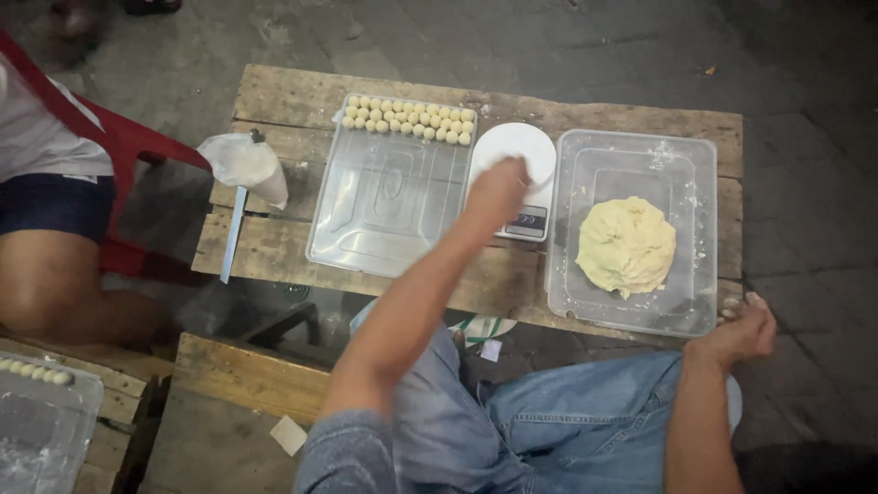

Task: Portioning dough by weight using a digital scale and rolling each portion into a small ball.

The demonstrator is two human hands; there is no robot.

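Dough [626,245] is sitting in the clear tub [700,165] on my right, one big pale lump, and I'd say I'm at the weighing step. My left hand [498,187] is over the white scale [521,146], fingers bunched together, though I can't tell if a piece is pinched in them. My right hand [743,329] rests loosely curled at the tub's near corner, floury fingertips [729,311], holding nothing I can see. Left arm reaches straight out across my jeans. Next move probably needs a gentle set-down on the scale. Rolled balls [407,117] line the far end of the clear tray [384,210] on the wooden table [274,101].
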